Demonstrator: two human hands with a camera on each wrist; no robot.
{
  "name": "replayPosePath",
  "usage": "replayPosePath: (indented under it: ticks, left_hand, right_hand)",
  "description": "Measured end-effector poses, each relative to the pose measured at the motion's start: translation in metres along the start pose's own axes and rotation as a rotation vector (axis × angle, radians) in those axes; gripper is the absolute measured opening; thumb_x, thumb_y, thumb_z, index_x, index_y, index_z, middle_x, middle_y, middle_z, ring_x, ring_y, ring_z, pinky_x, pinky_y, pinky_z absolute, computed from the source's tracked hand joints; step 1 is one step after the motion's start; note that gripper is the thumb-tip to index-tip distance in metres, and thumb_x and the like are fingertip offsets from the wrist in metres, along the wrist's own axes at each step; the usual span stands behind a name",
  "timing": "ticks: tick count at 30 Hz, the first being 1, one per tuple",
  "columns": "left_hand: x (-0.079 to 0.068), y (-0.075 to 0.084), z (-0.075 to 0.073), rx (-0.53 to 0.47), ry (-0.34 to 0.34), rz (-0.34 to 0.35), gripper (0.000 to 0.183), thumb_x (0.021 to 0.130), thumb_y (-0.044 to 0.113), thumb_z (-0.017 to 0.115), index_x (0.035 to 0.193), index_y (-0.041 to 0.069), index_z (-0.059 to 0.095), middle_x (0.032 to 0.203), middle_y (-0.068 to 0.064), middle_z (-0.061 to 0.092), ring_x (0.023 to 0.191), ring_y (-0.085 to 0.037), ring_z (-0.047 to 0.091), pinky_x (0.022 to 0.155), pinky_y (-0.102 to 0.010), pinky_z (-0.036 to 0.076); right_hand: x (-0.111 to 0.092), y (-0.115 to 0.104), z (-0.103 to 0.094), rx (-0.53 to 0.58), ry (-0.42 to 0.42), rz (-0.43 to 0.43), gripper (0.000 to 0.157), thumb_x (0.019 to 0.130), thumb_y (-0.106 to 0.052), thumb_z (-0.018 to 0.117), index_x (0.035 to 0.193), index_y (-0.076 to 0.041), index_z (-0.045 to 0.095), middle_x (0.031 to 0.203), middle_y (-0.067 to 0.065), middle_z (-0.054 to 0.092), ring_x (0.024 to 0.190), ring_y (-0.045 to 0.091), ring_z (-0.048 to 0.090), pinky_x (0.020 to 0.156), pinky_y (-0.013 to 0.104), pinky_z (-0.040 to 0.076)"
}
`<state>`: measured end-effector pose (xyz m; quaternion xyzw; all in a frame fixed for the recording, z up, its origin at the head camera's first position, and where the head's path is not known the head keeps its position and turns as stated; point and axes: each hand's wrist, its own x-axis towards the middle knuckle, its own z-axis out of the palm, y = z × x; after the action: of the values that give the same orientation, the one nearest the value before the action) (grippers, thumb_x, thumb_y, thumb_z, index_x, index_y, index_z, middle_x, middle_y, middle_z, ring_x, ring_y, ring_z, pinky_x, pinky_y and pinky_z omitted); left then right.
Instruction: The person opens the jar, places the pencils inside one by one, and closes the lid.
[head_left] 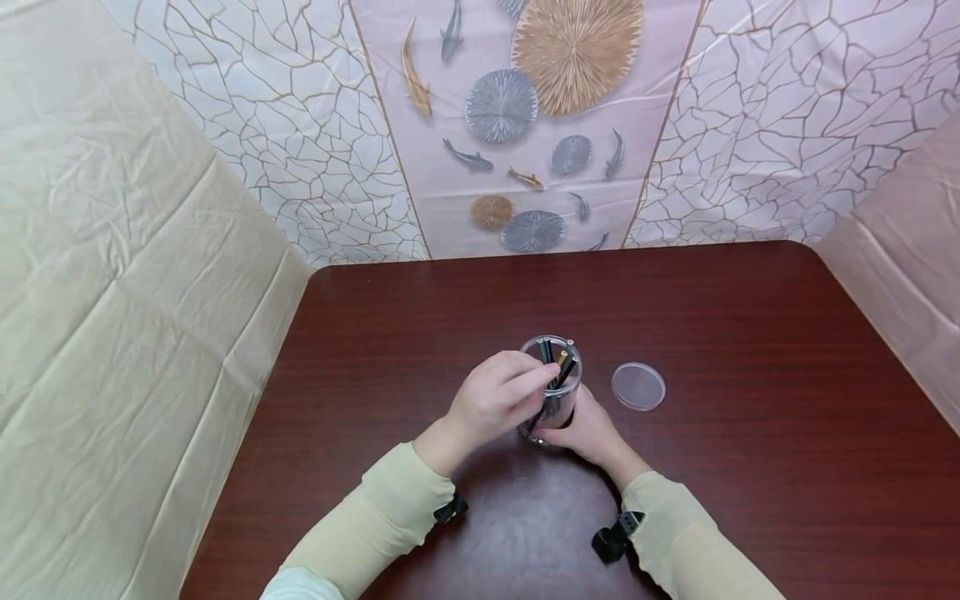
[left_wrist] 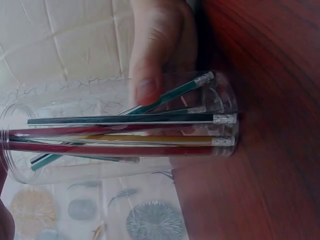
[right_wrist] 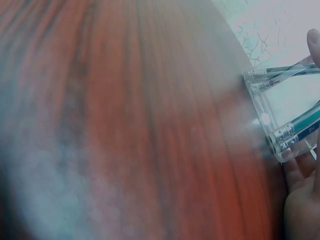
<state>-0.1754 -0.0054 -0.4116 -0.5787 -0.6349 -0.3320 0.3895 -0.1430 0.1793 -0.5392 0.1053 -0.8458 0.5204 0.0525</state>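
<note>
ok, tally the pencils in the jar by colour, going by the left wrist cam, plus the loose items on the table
Green pencils: 2 clearly visible
Red pencils: 2
Yellow pencils: 1
Clear jar: 1
Clear lid lying on the table: 1
Total: 7 things, 5 of them pencils; overlap may hide more.

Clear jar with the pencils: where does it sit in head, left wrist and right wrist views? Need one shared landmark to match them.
Head: clear jar at centre, upright on the table, between both hands.
Left wrist: fills the middle, seen sideways, mouth at left, base at right against the wood.
Right wrist: only its base shows at the right edge.
Shared landmark: the silver eraser ferrules of the pencils, at the jar's base in both wrist views.
</note>
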Motion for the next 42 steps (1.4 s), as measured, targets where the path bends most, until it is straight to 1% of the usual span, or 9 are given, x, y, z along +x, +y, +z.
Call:
replayPosePath:
  ticks: [7, 15, 22, 28, 31, 32, 35, 38, 42]
  left_hand:
    - [-0.001, -0.001, 0.001, -0.022, -0.024, 0.008, 0.03, 0.082, -0.003, 0.059, 0.112, 0.001, 0.063, 0.09, -0.008, 0.063, 0.083, -0.02, 0.06, 0.084, -0.025, 0.049]
    - [-0.003, -0.001, 0.0, -0.01, -0.013, 0.002, 0.026, 0.083, -0.002, 0.058, 0.109, 0.0, 0.065, 0.091, -0.008, 0.064, 0.084, -0.021, 0.061, 0.085, -0.027, 0.049]
    - [-0.005, -0.001, 0.0, -0.018, -0.008, -0.001, 0.025, 0.083, -0.001, 0.058, 0.107, 0.0, 0.066, 0.091, -0.008, 0.064, 0.086, -0.022, 0.061, 0.084, -0.029, 0.049]
    - [-0.006, -0.002, 0.0, -0.004, 0.002, -0.035, 0.029, 0.081, 0.004, 0.061, 0.109, 0.001, 0.065, 0.098, -0.008, 0.066, 0.089, -0.022, 0.062, 0.084, -0.032, 0.049]
    - [-0.008, -0.003, -0.001, 0.0, 0.011, -0.056, 0.033, 0.079, 0.009, 0.065, 0.111, 0.002, 0.064, 0.102, -0.008, 0.066, 0.092, -0.022, 0.062, 0.084, -0.033, 0.048]
    - [-0.008, -0.003, -0.001, 0.0, 0.013, -0.064, 0.033, 0.079, 0.011, 0.065, 0.111, 0.002, 0.064, 0.103, -0.009, 0.065, 0.092, -0.022, 0.061, 0.084, -0.034, 0.048]
    - [-0.01, -0.004, -0.003, -0.002, 0.019, -0.087, 0.033, 0.082, 0.016, 0.063, 0.112, 0.002, 0.063, 0.104, -0.01, 0.065, 0.094, -0.024, 0.061, 0.084, -0.034, 0.048]
    - [-0.011, -0.004, -0.004, -0.005, 0.027, -0.101, 0.032, 0.085, 0.018, 0.061, 0.113, 0.001, 0.062, 0.104, -0.011, 0.064, 0.094, -0.025, 0.06, 0.085, -0.035, 0.048]
    - [-0.012, -0.005, -0.004, -0.016, 0.042, -0.109, 0.033, 0.085, 0.018, 0.061, 0.113, 0.0, 0.061, 0.104, -0.012, 0.064, 0.093, -0.025, 0.06, 0.085, -0.035, 0.048]
  right_hand:
    - [0.001, -0.001, 0.0, 0.038, 0.006, -0.005, 0.086, 0.06, -0.028, 0.089, 0.131, -0.013, 0.044, 0.119, 0.002, 0.058, 0.105, 0.014, 0.055, 0.092, 0.028, 0.041]
    - [0.002, -0.002, 0.0, 0.009, -0.012, -0.008, 0.09, 0.06, -0.033, 0.088, 0.134, -0.013, 0.041, 0.122, 0.003, 0.056, 0.107, 0.015, 0.054, 0.093, 0.037, 0.042]
    - [0.002, 0.0, 0.001, 0.032, -0.017, -0.017, 0.088, 0.06, -0.03, 0.089, 0.133, -0.016, 0.042, 0.12, -0.001, 0.056, 0.106, 0.012, 0.054, 0.093, 0.034, 0.042]
    - [0.001, 0.0, 0.0, 0.01, -0.002, -0.036, 0.088, 0.06, -0.029, 0.089, 0.133, -0.013, 0.042, 0.12, 0.002, 0.057, 0.107, 0.014, 0.054, 0.094, 0.033, 0.041]
    - [-0.001, -0.017, -0.004, 0.002, -0.004, -0.029, 0.088, 0.062, -0.023, 0.088, 0.133, -0.006, 0.041, 0.121, 0.009, 0.056, 0.108, 0.019, 0.054, 0.095, 0.037, 0.04]
    - [-0.001, -0.018, -0.004, -0.003, -0.003, -0.025, 0.088, 0.062, -0.023, 0.088, 0.134, -0.006, 0.04, 0.122, 0.009, 0.056, 0.109, 0.019, 0.053, 0.095, 0.037, 0.04]
    - [-0.001, -0.017, -0.004, -0.006, -0.001, -0.005, 0.089, 0.061, -0.023, 0.089, 0.133, -0.005, 0.04, 0.123, 0.011, 0.055, 0.111, 0.021, 0.052, 0.097, 0.041, 0.039]
    - [0.001, 0.001, 0.0, -0.013, 0.008, -0.005, 0.092, 0.059, -0.032, 0.089, 0.134, -0.01, 0.041, 0.124, 0.007, 0.055, 0.112, 0.018, 0.052, 0.097, 0.04, 0.039]
    - [0.001, 0.001, 0.001, -0.008, 0.007, -0.001, 0.091, 0.059, -0.031, 0.089, 0.134, -0.009, 0.041, 0.124, 0.007, 0.055, 0.112, 0.018, 0.052, 0.097, 0.04, 0.039]
